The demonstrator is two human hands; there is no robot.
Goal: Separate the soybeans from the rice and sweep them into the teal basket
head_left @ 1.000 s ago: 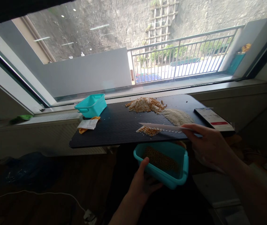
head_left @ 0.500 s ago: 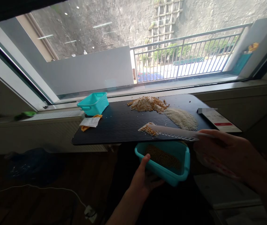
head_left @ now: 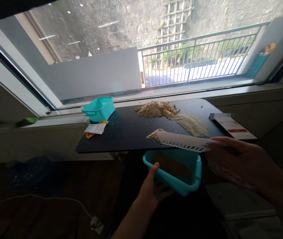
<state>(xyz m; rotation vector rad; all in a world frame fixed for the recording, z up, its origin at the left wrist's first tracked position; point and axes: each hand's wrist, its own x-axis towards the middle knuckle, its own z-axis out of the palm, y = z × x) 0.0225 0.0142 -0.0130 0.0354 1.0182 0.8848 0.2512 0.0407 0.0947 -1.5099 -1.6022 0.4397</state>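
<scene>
Reference: black tabletop (head_left: 123, 136). Left hand (head_left: 152, 189) grips turquoise bin (head_left: 199, 172) just below the tabletop's near edge, thumb over rim, fingers underneath; beans (head_left: 172, 165) lie inside. Right hand (head_left: 243, 159), fingers closed on one end of white slotted strip (head_left: 183, 140), holds it along the tabletop's near edge, tip overlapping small rice-and-bean patch (head_left: 153, 134); contact unclear. Larger mixed heap (head_left: 155, 109) near the tabletop's far edge; rice pile (head_left: 194, 125) on the tabletop's right half
</scene>
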